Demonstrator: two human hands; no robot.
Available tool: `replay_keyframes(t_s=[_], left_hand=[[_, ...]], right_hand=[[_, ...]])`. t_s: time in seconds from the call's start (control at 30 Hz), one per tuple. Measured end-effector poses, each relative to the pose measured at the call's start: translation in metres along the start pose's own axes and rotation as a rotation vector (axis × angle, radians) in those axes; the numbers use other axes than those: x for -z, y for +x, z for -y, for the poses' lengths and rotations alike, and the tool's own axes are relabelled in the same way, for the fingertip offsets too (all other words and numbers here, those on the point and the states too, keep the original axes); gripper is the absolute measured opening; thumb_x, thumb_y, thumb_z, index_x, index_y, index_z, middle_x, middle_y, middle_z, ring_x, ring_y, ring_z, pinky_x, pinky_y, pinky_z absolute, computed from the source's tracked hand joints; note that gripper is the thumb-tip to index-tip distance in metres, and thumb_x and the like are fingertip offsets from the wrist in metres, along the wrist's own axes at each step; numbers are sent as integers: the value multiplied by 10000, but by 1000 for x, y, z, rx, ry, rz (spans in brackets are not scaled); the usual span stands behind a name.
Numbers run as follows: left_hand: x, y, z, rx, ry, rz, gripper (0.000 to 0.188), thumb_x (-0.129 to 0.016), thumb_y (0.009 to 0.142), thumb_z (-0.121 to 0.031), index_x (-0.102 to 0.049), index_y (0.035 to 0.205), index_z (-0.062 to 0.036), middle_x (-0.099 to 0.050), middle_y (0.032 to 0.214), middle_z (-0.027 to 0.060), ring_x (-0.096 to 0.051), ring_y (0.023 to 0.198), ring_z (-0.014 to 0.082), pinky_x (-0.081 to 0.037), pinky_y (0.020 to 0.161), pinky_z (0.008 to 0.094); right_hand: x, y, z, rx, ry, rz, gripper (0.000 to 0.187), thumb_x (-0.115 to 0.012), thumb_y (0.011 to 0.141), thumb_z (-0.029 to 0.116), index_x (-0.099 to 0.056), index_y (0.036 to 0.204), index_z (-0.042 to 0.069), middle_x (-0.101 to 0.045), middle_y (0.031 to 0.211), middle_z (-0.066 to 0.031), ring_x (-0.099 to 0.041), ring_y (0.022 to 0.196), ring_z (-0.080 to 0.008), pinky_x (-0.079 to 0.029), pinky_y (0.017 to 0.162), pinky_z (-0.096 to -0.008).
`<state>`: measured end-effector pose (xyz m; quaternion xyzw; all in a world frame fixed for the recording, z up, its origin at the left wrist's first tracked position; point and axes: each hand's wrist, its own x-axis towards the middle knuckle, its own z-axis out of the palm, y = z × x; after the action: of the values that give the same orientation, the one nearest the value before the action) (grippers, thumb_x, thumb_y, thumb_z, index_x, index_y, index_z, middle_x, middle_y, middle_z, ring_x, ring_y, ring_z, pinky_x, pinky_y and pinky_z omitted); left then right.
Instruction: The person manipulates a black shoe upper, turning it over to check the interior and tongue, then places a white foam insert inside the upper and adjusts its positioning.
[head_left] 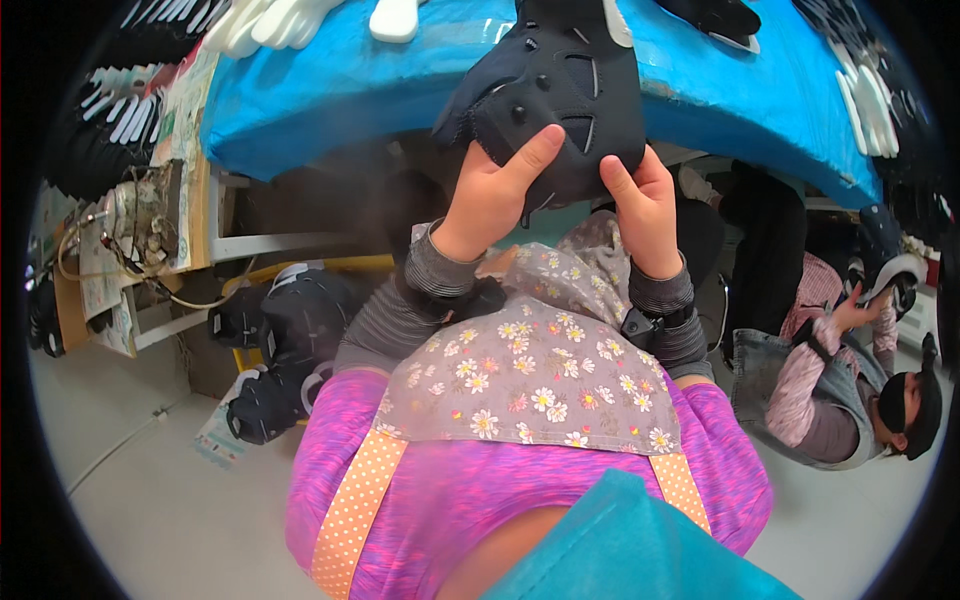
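My left hand [503,187] and my right hand [643,207] grip the lower edge of a black shoe upper [556,90] between thumbs and fingers. It is a padded, boot-like piece with cut-out windows and round black studs, held up at the front edge of the table. My left thumb lies across its face below a stud, and my right thumb presses its lower right corner. The fingers behind it are partly hidden. A white strip [618,22] shows along its upper right edge; whether it belongs to the piece I cannot tell.
A blue-covered table [330,95] spans the front, with white foot-shaped forms [394,20] and another black shoe piece [712,15] on it. Black uppers [290,320] fill a yellow-rimmed container at left. A metal device [145,220] stands beyond. At right, a seated co-worker [830,400] handles a similar shoe.
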<state>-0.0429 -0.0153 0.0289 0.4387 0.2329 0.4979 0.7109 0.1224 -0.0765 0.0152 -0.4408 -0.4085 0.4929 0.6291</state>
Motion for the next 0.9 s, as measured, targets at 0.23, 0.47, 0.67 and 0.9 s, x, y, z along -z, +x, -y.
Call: replay_keyframes(t_s=[0.23,0.47,0.67,0.9], left_hand=[[35,1,9,-281,457,-236,323,-674,976,-261,-687,1126,25,-699,1052,51,-613,963,110,-498,851,261],[47,-9,52,-12,-4,-70,703,-678,957,-244,-314,1522,-36,-500,1431,114,-491,1297,203,-398,1070,353],[27,-6,26,179,-151,-86,685,-833,763,11,-484,1352,-19,-625,1241,64,-602,1114,136,-534,863,275],[32,-1,14,-113,85,-130,178,-727,851,-37,-737,1027,-8,-743,998,65,-696,912,152,-549,808,288]], right_hand=[[-4,5,5,88,133,-32,243,-644,993,129,-632,1195,-6,-693,1119,-69,-647,1011,-145,-503,919,-293],[-26,13,-1,225,412,-94,263,-571,1024,106,-579,1275,27,-653,1240,-89,-630,1136,-225,-500,1007,-402],[-37,6,-16,50,473,-6,270,-528,1041,109,-547,1296,22,-635,1264,-123,-615,1176,-255,-484,1046,-431],[-17,14,-23,-422,182,151,442,-455,1076,339,-504,1328,-21,-598,1323,-164,-612,1198,-246,-535,982,-422]])
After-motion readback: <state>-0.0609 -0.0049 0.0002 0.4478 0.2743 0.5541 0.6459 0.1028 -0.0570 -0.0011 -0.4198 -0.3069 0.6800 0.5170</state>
